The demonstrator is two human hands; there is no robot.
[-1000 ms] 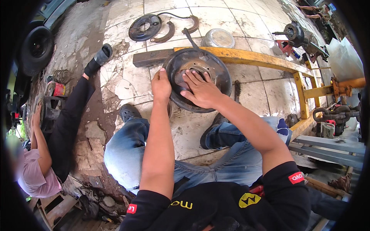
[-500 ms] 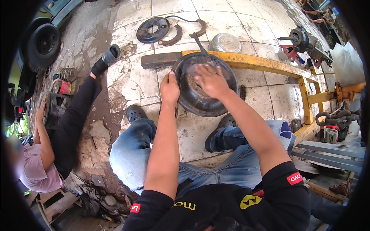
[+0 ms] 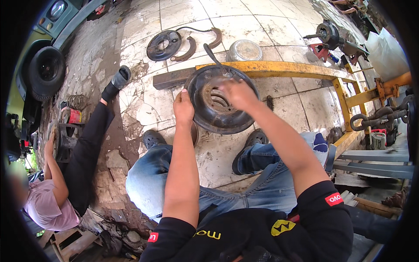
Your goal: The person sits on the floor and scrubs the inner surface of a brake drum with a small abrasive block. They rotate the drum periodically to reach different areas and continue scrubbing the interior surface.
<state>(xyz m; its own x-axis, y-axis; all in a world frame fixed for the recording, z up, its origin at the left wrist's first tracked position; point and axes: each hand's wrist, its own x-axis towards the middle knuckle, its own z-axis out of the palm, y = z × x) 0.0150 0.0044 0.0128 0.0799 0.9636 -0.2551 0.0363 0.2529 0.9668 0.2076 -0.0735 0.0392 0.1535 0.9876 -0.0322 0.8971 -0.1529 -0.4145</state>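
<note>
In front of my knees stands a round black metal brake backing plate (image 3: 203, 115), tilted against a yellow beam, with a center hole and a black lever-like piece (image 3: 211, 56) rising above its top edge. Slotted metal shows through the hole. My left hand (image 3: 183, 107) is closed on the plate's left edge, thumb in front; its other fingers are mostly hidden. Over the upper right of the plate's face lies my right hand (image 3: 241, 95), fingers stretched out and blurred by motion, with nothing visible in it.
The yellow beam (image 3: 279, 67) crosses behind the plate. Beyond lie another backing plate (image 3: 163, 45), two curved brake shoes (image 3: 187, 50) and a round metal pan (image 3: 244, 50). A seated person (image 3: 48, 196) stretches a leg at left. A chain (image 3: 379, 118) hangs at right.
My right hand has moved slightly across the plate's face, uncovering more of the center hole. My left hand keeps its hold on the edge. The whole view has shifted a little.
</note>
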